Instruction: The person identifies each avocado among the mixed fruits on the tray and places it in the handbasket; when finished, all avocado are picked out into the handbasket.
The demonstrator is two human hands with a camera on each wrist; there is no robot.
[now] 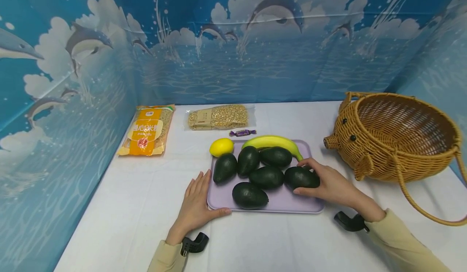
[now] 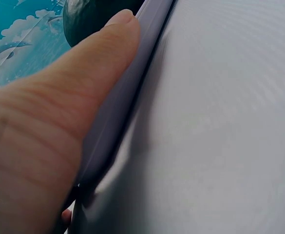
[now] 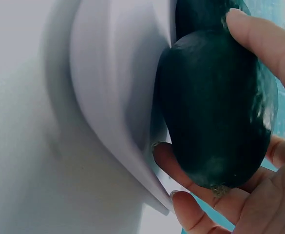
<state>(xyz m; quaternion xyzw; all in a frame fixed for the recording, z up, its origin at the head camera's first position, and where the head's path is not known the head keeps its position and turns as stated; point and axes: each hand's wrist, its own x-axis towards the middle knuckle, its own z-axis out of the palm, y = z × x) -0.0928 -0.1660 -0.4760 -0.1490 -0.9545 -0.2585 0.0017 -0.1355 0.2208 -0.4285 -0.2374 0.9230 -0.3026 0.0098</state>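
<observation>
A dark green avocado (image 1: 301, 178) at the right side of the lilac tray (image 1: 292, 202) is held by my right hand (image 1: 333, 187), thumb on one side and fingers on the other. The right wrist view shows this avocado (image 3: 215, 107) close up, with fingertips around its stem end. My left hand (image 1: 195, 205) rests at the tray's front left corner, fingers straight along the left edge and thumb (image 2: 108, 48) against the front rim. Several more avocados (image 1: 249, 195) lie on the tray. A yellow banana (image 1: 273, 141) lies along its back edge, and a lemon (image 1: 221, 147) sits at the back left corner.
To the right stands a pig-shaped wicker basket (image 1: 383, 158), its handle (image 1: 416, 207) drooping onto the table. Behind the tray lie a purple wrapped candy (image 1: 243, 133) and a clear bag of yellow grains (image 1: 228, 117). An orange-labelled grain bag (image 1: 147, 131) lies back left. A dolphin-print curtain (image 1: 255, 69) surrounds the table.
</observation>
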